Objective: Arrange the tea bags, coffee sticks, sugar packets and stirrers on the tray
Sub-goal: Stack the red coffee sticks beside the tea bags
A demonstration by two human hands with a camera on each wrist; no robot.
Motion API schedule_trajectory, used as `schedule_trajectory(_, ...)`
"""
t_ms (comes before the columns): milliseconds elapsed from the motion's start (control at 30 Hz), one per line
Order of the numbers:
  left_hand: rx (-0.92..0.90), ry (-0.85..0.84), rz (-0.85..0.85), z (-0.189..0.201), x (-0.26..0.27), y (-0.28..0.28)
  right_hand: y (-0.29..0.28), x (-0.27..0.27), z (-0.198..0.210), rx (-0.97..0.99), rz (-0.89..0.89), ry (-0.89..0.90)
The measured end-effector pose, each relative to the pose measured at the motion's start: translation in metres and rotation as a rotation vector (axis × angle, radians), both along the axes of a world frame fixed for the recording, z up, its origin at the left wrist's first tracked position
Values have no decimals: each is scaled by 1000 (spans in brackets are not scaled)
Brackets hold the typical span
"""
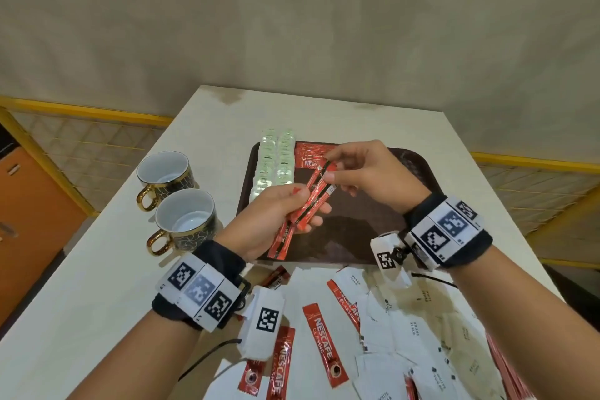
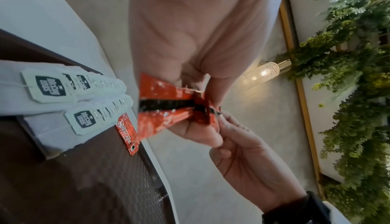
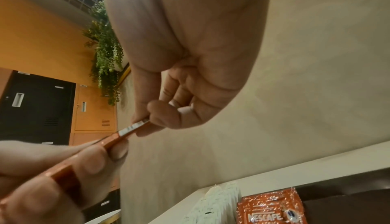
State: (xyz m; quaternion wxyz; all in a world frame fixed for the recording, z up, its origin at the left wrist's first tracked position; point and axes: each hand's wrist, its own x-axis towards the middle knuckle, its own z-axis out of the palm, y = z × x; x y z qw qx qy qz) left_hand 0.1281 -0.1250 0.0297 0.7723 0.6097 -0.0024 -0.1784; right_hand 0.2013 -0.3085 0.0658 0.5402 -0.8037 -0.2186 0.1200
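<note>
1. Far left there's an orange cabinet (image 1: pixel 29 204) and a yellow-framed mesh rail (image 1: pixel 87 140) behind the table; the back wall (image 1: pixel 292 26) is plain beige; the wrist views also catch hanging greenery (image 2: pixel 348 94) and a lit wall lamp (image 2: pixel 263 74).
2. The white table (image 1: pixel 81 286) has two patterned cups (image 1: pixel 175 201) with gold handles on its left side, standing just beside each other.
3. The left hand (image 1: pixel 269 217) is curled round a small bunch of red coffee sticks (image 1: pixel 308 204), holding them tilted above the dark brown tray (image 1: pixel 357 237).
4. On the tray's far left sit two rows of tea bags (image 1: pixel 276 162), overlapping; just right of them a few coffee sticks already laid flat (image 1: pixel 311 156).
5. The right hand (image 1: pixel 367 172) pinches the top end of the held bunch between thumb and forefinger, other fingers curled in.
6. Nearest the camera, off the tray, loose coffee sticks (image 1: pixel 324 347) and white sugar packets (image 1: pixel 415 334) lie scattered on the table; can't make out any stirrers for sure.
</note>
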Motion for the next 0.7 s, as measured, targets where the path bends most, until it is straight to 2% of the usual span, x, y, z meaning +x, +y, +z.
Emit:
schedule_trajectory(167,-41,88,71,-2,-4,5,-25,-3,10,69,-164,-143)
schedule_trajectory(267,-57,117,80,-5,-4,6,-31,-14,17,146,-67,-66)
schedule_trajectory(333,-76,118,62,-4,-4,3,-23,-23,14,104,23,7)
schedule_trajectory(400,-91,104,35,-2,-6,-3,-11,-28,5,60,30,14)
schedule_trajectory(500,-97,108,0,-2,-9,-14,-2,-27,-10,55,-87,-5)
schedule_trajectory(633,-13,56,26,-7,-8,-18,-1,-27,-20,37,-226,-26)
schedule_trajectory(700,16,31,20,-7,-8,-19,-1,-29,-24,99,-269,50)
